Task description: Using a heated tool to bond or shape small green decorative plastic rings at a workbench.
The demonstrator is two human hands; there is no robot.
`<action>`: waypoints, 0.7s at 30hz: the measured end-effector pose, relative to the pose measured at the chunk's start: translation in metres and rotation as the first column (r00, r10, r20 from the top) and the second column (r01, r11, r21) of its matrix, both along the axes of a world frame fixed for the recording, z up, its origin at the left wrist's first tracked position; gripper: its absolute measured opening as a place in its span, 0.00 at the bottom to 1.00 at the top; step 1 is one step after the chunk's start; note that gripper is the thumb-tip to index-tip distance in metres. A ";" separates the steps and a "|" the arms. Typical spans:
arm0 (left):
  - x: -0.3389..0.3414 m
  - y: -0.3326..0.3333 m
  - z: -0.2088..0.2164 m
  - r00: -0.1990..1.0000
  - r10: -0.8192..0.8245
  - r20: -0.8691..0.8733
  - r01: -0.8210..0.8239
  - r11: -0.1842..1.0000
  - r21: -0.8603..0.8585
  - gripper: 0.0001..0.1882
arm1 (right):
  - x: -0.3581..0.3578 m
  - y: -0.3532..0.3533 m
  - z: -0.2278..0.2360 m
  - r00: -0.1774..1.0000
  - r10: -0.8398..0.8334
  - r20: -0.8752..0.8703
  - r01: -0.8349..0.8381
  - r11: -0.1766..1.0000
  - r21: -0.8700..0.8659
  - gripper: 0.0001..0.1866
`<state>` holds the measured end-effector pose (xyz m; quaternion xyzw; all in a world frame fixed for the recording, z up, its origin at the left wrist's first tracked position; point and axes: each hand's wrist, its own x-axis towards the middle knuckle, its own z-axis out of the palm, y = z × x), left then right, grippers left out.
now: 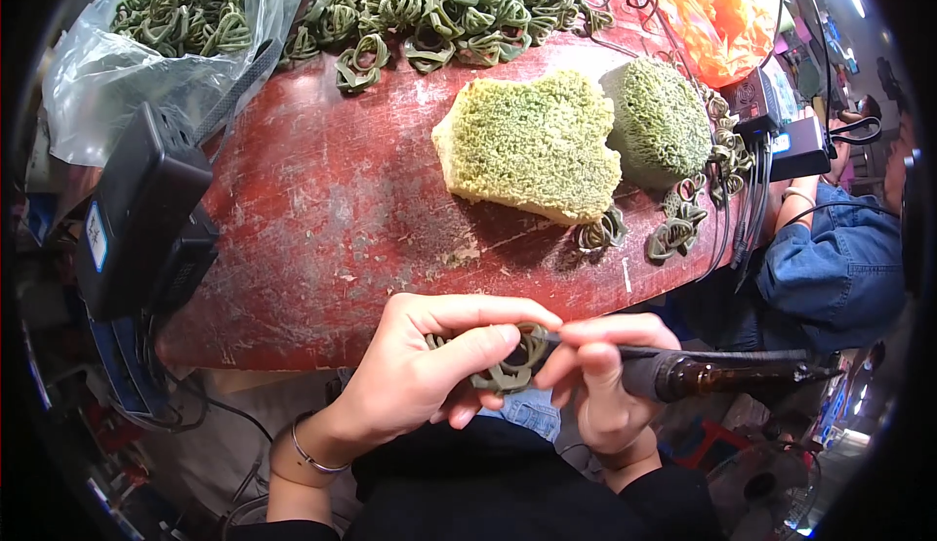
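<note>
Just beyond the table's near edge, my left hand (pixel 429 360) pinches a looped olive-green piece (pixel 511 363) between thumb and fingers. My right hand (pixel 613 375) is closed around a dark, slim tool (pixel 717 373) with a brownish, glossy rear part. Its front end reaches toward the green piece; the exact tip is hidden by my fingers. The fingertips of both hands nearly meet above the piece. On the table ahead lies a yellow-green porous foam block (pixel 532 145). A second, greener foam block (pixel 664 123) stands beside it on the right.
A large heap of similar green pieces (pixel 449 4) covers the red worn table's (pixel 322 199) far side. More fill a clear plastic bag (pixel 88 102) at far left. Black boxes (pixel 146 199) (pixel 761 111) and cables flank the table. An orange bag (pixel 717 23) and a person's denim sleeve (pixel 830 258) are at right.
</note>
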<state>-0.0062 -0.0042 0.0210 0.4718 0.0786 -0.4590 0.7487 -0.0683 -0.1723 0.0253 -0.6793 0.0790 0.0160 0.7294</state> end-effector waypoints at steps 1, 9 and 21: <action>0.000 0.000 0.000 0.999 -0.017 -0.027 0.017 1.000 -0.010 0.13 | 0.003 0.001 -0.003 0.999 -0.040 0.032 0.041 0.999 -0.020 0.08; 0.000 -0.007 0.004 0.999 0.044 0.016 -0.044 0.998 0.047 0.13 | 0.000 -0.005 0.005 0.996 0.087 0.024 -0.087 0.996 -0.004 0.09; 0.000 -0.009 0.006 0.998 0.052 0.025 -0.054 0.995 0.087 0.14 | -0.001 -0.006 0.004 1.000 0.009 -0.014 -0.010 0.999 -0.053 0.09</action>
